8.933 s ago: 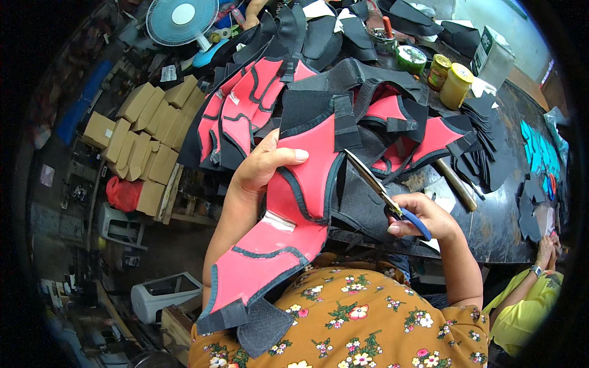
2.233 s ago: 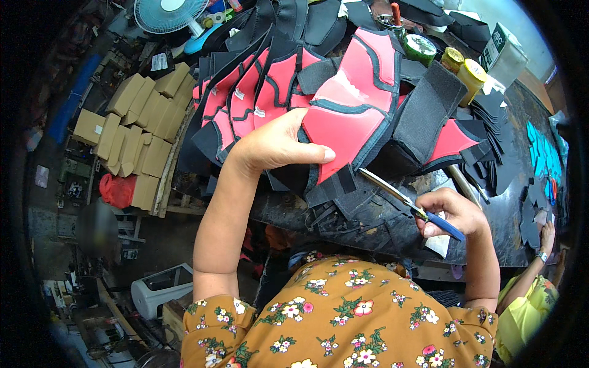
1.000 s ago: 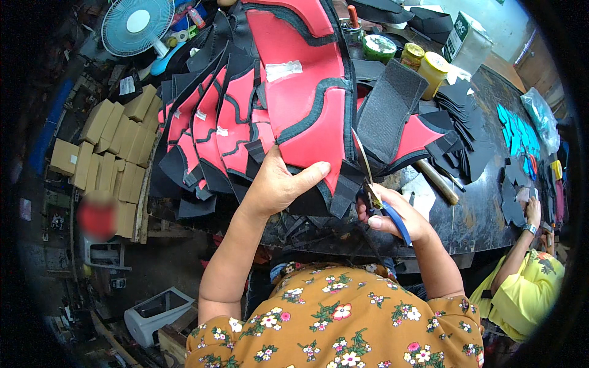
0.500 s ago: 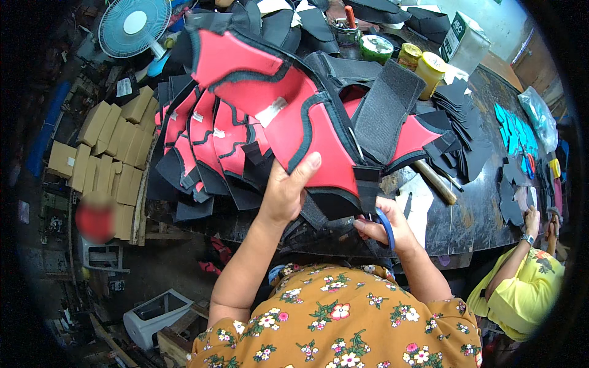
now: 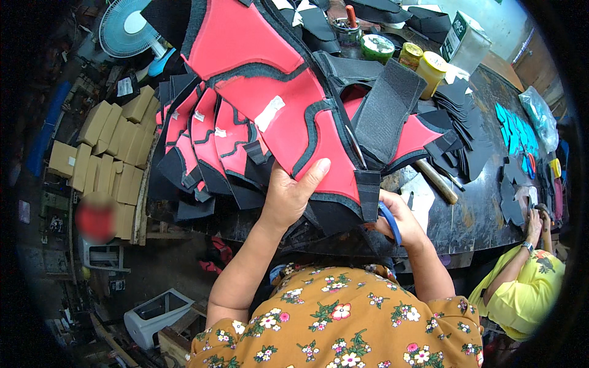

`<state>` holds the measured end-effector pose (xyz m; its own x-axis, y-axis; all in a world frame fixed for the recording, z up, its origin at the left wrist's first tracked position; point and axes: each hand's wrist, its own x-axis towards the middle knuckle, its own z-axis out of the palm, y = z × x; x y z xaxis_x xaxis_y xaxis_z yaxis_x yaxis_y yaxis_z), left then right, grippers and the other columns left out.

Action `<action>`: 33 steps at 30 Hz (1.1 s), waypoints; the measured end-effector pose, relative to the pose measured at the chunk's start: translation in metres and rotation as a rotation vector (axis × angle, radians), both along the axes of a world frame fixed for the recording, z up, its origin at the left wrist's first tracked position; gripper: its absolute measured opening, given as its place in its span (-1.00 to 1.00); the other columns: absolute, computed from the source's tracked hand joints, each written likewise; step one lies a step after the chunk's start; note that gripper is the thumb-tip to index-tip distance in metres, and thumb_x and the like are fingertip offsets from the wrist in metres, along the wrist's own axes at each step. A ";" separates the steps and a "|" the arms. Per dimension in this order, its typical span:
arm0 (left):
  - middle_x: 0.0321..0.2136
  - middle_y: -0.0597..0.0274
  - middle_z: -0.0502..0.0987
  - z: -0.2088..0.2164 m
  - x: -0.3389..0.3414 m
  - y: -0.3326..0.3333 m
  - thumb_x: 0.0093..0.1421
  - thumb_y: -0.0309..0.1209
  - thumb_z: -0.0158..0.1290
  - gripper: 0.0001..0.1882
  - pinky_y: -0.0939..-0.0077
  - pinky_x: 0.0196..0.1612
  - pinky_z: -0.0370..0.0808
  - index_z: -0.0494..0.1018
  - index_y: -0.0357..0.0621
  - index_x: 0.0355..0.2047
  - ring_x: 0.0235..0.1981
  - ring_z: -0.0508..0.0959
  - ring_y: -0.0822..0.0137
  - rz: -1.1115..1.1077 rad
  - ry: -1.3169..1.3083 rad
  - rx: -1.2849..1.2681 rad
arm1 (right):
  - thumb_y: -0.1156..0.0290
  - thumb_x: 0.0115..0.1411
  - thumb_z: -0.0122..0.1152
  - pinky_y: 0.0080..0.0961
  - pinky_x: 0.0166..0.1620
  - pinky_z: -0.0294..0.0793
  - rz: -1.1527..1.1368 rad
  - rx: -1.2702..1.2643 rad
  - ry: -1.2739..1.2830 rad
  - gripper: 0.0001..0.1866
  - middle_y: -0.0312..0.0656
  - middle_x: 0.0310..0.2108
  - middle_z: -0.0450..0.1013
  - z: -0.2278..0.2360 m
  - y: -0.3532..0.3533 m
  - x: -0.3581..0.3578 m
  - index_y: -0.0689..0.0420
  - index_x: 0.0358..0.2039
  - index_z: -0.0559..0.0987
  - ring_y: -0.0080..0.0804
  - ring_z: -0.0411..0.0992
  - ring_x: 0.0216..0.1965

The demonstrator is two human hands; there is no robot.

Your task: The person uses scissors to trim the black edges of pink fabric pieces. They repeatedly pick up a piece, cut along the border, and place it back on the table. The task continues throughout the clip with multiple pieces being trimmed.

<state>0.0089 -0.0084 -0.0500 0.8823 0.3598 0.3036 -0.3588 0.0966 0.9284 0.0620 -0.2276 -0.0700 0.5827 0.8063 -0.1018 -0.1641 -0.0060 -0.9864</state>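
Note:
My left hand (image 5: 293, 193) grips the lower edge of a large pink-red and black padded piece (image 5: 282, 107), thumb on top. The piece is raised above the table, with dark binding along its seams and a white label in the middle. In my right hand (image 5: 402, 218) is a pair of scissors (image 5: 391, 224) with a blue handle; my fingers close round it beside the piece's black tab (image 5: 368, 194). A narrow blade shows along the piece's right edge, and the tab hides part of the scissors. Several similar pink-red pieces (image 5: 205, 132) lie stacked at the left.
On the dark table (image 5: 460, 221) are a wooden-handled tool (image 5: 437, 182), a grey padded strip (image 5: 389, 98), stacked black cutouts (image 5: 463, 122), a yellow jar (image 5: 433, 70) and turquoise pieces (image 5: 518, 132). Cardboard boxes (image 5: 123, 141) and a fan (image 5: 132, 27) stand left. A co-worker in yellow (image 5: 521, 288) works at right.
The padded piece has swung up and spread wider toward the upper left. My right hand has shifted slightly right with the scissors. The left hand keeps its grip.

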 end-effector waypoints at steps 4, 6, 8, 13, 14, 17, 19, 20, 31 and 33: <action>-0.15 0.23 0.53 -0.003 -0.005 -0.012 0.19 -0.53 0.12 -0.69 0.49 0.00 0.42 0.41 -0.29 -0.06 -0.14 0.51 0.44 -0.003 0.011 -0.105 | 0.56 0.02 0.19 -0.65 -0.12 0.39 -0.010 -0.023 0.008 -0.65 -0.40 -0.20 0.47 -0.008 -0.006 -0.006 0.23 -0.11 0.51 -0.69 0.37 -0.21; -0.12 0.23 0.52 -0.006 -0.007 -0.019 0.19 -0.53 0.12 -0.67 0.50 0.01 0.42 0.40 -0.30 -0.03 -0.12 0.50 0.44 -0.018 0.027 -0.189 | 0.56 0.03 0.19 -0.62 -0.10 0.39 -0.005 0.032 0.048 -0.63 -0.37 -0.18 0.48 -0.013 -0.007 -0.009 0.23 -0.09 0.50 -0.66 0.38 -0.19; -0.10 0.23 0.50 -0.009 -0.009 -0.025 0.19 -0.54 0.12 -0.64 0.50 0.03 0.41 0.38 -0.30 0.00 -0.10 0.49 0.44 -0.024 0.041 -0.263 | 0.55 0.04 0.19 -0.60 -0.07 0.39 -0.054 0.093 0.031 -0.62 -0.35 -0.15 0.48 -0.019 -0.002 -0.010 0.24 -0.06 0.50 -0.63 0.40 -0.17; -0.12 0.22 0.50 -0.016 -0.021 -0.039 0.18 -0.54 0.12 -0.67 0.46 0.04 0.40 0.38 -0.30 -0.04 -0.10 0.49 0.40 -0.039 0.129 -0.136 | 0.50 0.08 0.22 -0.56 0.01 0.38 -0.092 0.162 0.162 -0.57 -0.30 -0.11 0.49 -0.021 0.008 -0.002 0.28 0.01 0.47 -0.55 0.41 -0.12; -0.08 0.19 0.47 -0.015 -0.024 -0.038 0.16 -0.52 0.15 -0.58 0.43 0.07 0.38 0.33 -0.29 0.02 -0.06 0.47 0.38 -0.028 0.138 -0.074 | 0.49 0.09 0.23 -0.57 0.00 0.39 -0.098 0.165 0.153 -0.57 -0.30 -0.12 0.49 -0.019 0.009 -0.003 0.29 0.01 0.47 -0.57 0.42 -0.13; 0.06 0.14 0.35 -0.008 -0.028 -0.029 0.09 -0.41 0.24 -0.28 0.34 0.16 0.28 0.13 -0.26 0.19 0.06 0.37 0.30 0.023 0.106 0.097 | 0.46 0.11 0.25 -0.60 -0.04 0.42 -0.100 0.195 0.194 -0.59 -0.30 -0.15 0.50 -0.016 0.009 -0.007 0.31 -0.02 0.48 -0.61 0.43 -0.17; 0.16 0.10 0.22 0.001 -0.023 -0.018 0.03 -0.32 0.30 -0.03 0.29 0.23 0.18 -0.07 -0.22 0.30 0.16 0.28 0.25 0.122 -0.049 0.115 | 0.44 0.12 0.27 -0.64 -0.08 0.44 -0.091 0.241 0.344 -0.62 -0.29 -0.18 0.50 -0.017 0.005 -0.010 0.31 -0.05 0.49 -0.65 0.43 -0.20; 0.24 0.11 0.06 0.007 -0.014 -0.005 -0.02 -0.17 0.33 0.19 0.25 0.31 0.04 -0.33 -0.15 0.34 0.26 0.12 0.20 0.059 -0.108 -0.058 | 0.43 0.12 0.27 -0.66 -0.11 0.44 -0.060 0.285 0.379 -0.64 -0.29 -0.19 0.50 -0.017 0.001 -0.009 0.31 -0.08 0.50 -0.66 0.43 -0.21; -0.07 0.20 0.40 0.020 0.008 0.026 0.18 -0.51 0.08 -0.55 0.49 0.04 0.38 0.23 -0.21 0.07 -0.08 0.45 0.40 0.059 -0.069 -0.214 | 0.44 0.14 0.24 -0.66 -0.07 0.38 0.059 0.113 0.286 -0.70 -0.36 -0.23 0.48 -0.016 -0.023 -0.012 0.27 -0.12 0.51 -0.70 0.37 -0.19; -0.07 0.20 0.41 0.019 0.010 0.021 0.18 -0.50 0.08 -0.57 0.49 0.03 0.37 0.25 -0.21 0.05 -0.07 0.44 0.40 0.098 -0.026 -0.256 | 0.42 0.14 0.24 -0.63 -0.04 0.36 0.043 0.069 0.302 -0.68 -0.37 -0.23 0.47 -0.013 -0.021 -0.015 0.26 -0.11 0.51 -0.68 0.36 -0.16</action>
